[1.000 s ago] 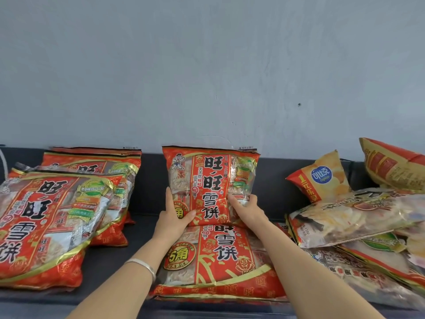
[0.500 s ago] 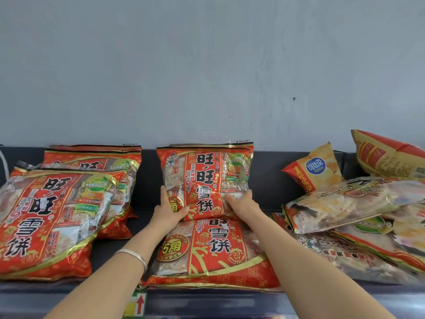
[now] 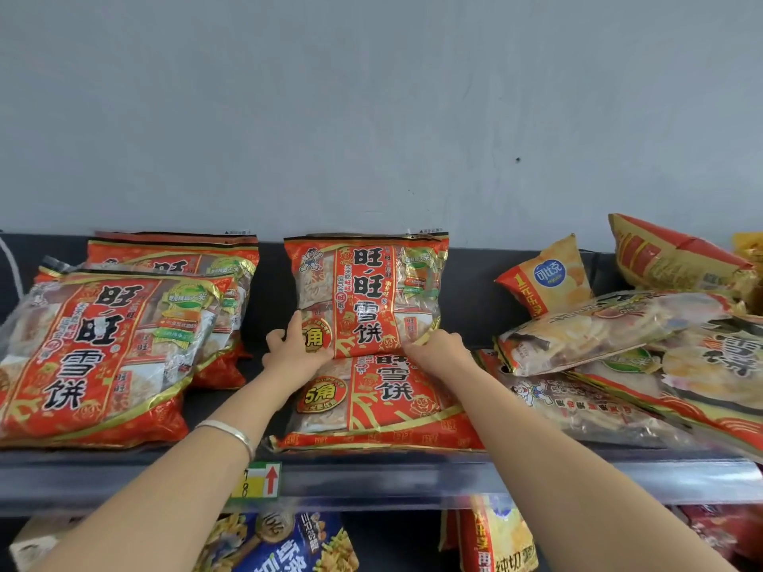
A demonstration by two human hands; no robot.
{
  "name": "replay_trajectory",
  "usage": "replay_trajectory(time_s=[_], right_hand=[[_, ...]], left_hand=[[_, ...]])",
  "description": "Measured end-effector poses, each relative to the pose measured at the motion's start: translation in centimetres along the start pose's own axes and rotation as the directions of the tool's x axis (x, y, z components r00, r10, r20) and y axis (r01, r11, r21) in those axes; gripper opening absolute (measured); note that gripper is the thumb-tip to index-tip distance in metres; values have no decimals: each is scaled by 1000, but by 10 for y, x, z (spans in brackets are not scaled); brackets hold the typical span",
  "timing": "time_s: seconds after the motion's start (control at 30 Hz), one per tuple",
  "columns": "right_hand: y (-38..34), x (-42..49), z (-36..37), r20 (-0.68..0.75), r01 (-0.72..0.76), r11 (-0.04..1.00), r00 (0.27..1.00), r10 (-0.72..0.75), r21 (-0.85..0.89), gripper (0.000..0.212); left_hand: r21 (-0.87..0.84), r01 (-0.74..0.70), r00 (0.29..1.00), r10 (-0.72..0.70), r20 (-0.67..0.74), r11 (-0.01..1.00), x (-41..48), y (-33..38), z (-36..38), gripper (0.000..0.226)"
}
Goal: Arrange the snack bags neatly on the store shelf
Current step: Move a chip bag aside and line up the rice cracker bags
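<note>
A red rice-cracker bag (image 3: 367,291) stands upright against the shelf's dark back panel in the middle. My left hand (image 3: 295,353) grips its lower left corner, thumb on the front. My right hand (image 3: 439,350) grips its lower right corner. A second bag of the same kind (image 3: 384,406) lies flat in front of it, under my wrists. To the left, one such bag (image 3: 99,353) leans on another (image 3: 173,262) behind it.
A loose pile fills the right: a small yellow chip bag (image 3: 549,278), a clear cracker bag (image 3: 611,328), an orange bag (image 3: 677,258) and flat bags beneath. The shelf's front rail (image 3: 454,476) carries a price tag (image 3: 260,480). More bags (image 3: 280,547) sit on the shelf below.
The upright bag has gone back and stands straighter against the back panel, with both hands following it. My view has dropped, so the shelf rail and the lower shelf show.
</note>
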State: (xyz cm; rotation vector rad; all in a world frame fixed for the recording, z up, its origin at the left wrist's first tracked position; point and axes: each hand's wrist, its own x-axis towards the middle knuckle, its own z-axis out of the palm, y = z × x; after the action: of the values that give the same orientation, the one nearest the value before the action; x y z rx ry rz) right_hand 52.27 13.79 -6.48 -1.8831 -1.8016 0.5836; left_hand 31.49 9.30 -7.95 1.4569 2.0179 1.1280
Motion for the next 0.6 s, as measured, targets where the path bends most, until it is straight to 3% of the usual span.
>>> replay_trajectory(time_s=[0.1, 0.2, 0.3, 0.37, 0.47, 0.6], right_hand=[[2, -15, -3, 6, 43, 998, 999, -42, -49, 70], [3, -38, -9, 18, 184, 971, 983, -183, -150, 66], [3, -66, -17, 53, 352, 904, 935, -350, -243, 61], [6, -82, -18, 149, 480, 839, 877, -456, -256, 60], [13, -100, -16, 285, 596, 744, 801, -527, -300, 76], [22, -115, -13, 352, 649, 663, 760, -545, -374, 92]], left_hand=[[94, -41, 999, 43, -21, 995, -19, 5, -6, 74], [234, -98, 994, 105, -15, 967, -40, 15, -5, 61], [345, -120, 992, 121, 20, 931, -62, 21, -2, 51], [350, -95, 995, 90, 31, 932, -77, 22, -3, 48], [331, -57, 997, 38, 62, 942, -95, 17, -5, 44], [315, 3, 996, -31, 81, 949, -115, 8, -7, 53]])
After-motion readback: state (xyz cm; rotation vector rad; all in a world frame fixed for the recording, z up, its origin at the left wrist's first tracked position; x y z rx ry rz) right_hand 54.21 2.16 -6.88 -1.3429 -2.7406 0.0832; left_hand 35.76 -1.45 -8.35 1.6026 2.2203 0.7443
